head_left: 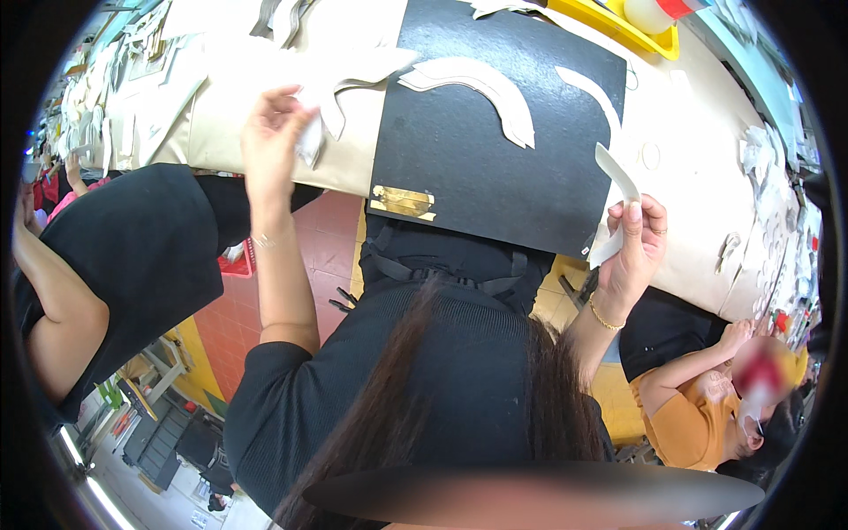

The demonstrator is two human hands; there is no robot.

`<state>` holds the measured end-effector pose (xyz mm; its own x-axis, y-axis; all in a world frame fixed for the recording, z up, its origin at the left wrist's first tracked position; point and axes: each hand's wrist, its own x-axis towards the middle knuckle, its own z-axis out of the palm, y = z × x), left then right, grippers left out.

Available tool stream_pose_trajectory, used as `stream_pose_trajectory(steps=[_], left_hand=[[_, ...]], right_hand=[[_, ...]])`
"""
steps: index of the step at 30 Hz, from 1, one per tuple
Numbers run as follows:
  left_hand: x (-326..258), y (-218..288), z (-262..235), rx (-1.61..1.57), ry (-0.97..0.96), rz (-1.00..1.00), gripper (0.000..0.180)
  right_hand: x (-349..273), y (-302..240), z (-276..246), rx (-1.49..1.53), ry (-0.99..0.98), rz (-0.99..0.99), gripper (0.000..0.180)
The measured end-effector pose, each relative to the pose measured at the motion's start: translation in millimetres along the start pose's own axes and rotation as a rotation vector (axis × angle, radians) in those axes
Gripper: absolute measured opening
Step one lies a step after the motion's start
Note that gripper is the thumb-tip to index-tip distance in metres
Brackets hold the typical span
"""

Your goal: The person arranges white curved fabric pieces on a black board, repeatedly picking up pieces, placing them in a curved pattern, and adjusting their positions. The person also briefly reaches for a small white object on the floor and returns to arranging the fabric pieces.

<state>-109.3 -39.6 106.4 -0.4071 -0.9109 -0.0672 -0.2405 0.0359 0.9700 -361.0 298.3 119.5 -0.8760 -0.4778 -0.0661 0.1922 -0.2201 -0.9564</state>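
Note:
My right hand (634,243), at the right edge of the black board (495,177), pinches a curved pale strip (618,171) between thumb and fingers. The strip stands up from the fingertips, and a white end shows below them. Left of the board, my left hand (272,141) is raised with its thumb and fingers closed on a small white piece (311,140), partly hidden behind the fingers. Beside it lie pale curved pieces (358,75). On the board rest a stack of white curved strips (477,84) and a single thin curved strip (594,93).
A yellow tray (618,28) with a white and red container (652,12) stands at the far right of the cream-covered table (221,110). More cut pieces (172,115) lie to the left. A person in black sits close on my left; another in orange (689,415) works on my right.

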Motion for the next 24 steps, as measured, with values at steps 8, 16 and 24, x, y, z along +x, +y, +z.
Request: stream_pose_trajectory(steps=[8,16,24], left_hand=[[27,-17,65,0.750,-0.044,0.490,0.046],[27,19,138,0.858,-0.217,0.645,0.025],[-55,89,103,0.134,-0.549,0.490,0.023]], right_hand=[[-2,3,16,-0.048,-0.087,0.059,0.017],[-15,0,3,-0.116,-0.082,0.105,0.019],[0,-5,-12,-0.082,0.081,-0.004,0.018]])
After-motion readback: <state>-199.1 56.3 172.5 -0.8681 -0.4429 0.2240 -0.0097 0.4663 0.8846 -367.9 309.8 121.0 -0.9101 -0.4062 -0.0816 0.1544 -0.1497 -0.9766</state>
